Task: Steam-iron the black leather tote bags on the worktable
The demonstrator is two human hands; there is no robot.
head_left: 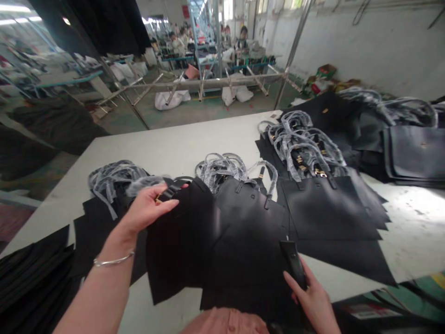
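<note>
My left hand is closed on the upper edge of a black bag panel, where a strap end and a bit of gold metal show at the fingers. The panel hangs down from it, overlapping a second black bag panel that lies in front of me. Clear plastic wraps the handles behind that second panel. At the right, my right hand is wrapped round a black hand-held tool with a flat, wide end; its exact kind is unclear. The tool's end is over the second panel's right edge.
Black panels with wrapped handles lie left. Another stack of bag panels is at right, its wrapped handles showing gold buckles. More panels lie far right. A metal rack stands beyond the white table; people work farther back.
</note>
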